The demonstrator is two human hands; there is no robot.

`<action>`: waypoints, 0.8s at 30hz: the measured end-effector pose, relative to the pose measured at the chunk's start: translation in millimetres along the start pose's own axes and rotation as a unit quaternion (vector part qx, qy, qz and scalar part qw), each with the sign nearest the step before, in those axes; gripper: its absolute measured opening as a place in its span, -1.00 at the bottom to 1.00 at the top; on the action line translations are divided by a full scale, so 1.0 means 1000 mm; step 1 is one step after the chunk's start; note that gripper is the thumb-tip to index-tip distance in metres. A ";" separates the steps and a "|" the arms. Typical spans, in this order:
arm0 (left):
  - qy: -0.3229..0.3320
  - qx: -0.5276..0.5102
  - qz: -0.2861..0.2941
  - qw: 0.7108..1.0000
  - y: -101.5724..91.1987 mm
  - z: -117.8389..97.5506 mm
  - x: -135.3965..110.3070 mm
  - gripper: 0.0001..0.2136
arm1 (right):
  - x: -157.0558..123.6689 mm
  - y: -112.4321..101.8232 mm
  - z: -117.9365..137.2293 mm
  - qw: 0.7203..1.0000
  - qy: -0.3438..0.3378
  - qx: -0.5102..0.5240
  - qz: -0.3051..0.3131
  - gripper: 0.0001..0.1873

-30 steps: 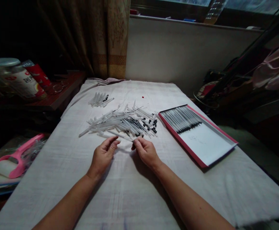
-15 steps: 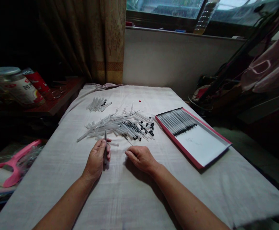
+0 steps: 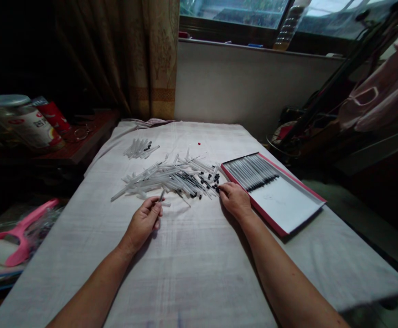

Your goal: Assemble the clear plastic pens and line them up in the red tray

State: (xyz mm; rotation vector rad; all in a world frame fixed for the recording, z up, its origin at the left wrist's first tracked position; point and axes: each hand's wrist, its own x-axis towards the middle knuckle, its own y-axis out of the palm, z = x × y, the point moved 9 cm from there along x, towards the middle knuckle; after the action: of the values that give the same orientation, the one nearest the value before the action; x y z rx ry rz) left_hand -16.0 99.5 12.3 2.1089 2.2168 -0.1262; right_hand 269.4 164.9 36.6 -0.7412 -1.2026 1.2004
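Observation:
My left hand [image 3: 144,222] is closed round a slim pen [image 3: 161,196], whose dark tip end points up and away. Just beyond it lies a loose pile of clear pen barrels [image 3: 147,180] mixed with dark refills [image 3: 189,180]. My right hand [image 3: 235,199] rests at the pile's right edge, fingers curled together. Its fingertips touch the small black pen caps [image 3: 215,178] scattered there; whether one is pinched is hidden. Beside that hand, a shallow red-rimmed box [image 3: 296,209] holds a row of pens [image 3: 253,171] with black ends.
A smaller bundle of clear barrels [image 3: 139,148] lies at the back left of the cloth-covered table [image 3: 185,282]. A tiny red piece [image 3: 199,143] sits near the back. Jars [image 3: 28,123] stand on a side table at left, above pink-handled scissors [image 3: 19,234].
My right hand has moved right and away from me, to the black caps. My left hand has shifted slightly right, and the pen in it has tilted from near upright.

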 end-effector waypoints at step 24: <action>-0.048 0.048 0.060 0.996 0.006 0.014 -0.001 -0.44 | 0.041 0.005 0.026 0.995 0.006 -0.064 0.082 -0.71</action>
State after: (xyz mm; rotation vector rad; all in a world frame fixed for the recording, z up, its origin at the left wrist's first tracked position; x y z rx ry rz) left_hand -9.7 97.4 -1.5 2.2265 2.0651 -0.3259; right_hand 240.0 201.4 50.7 -0.9569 -1.2351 1.2601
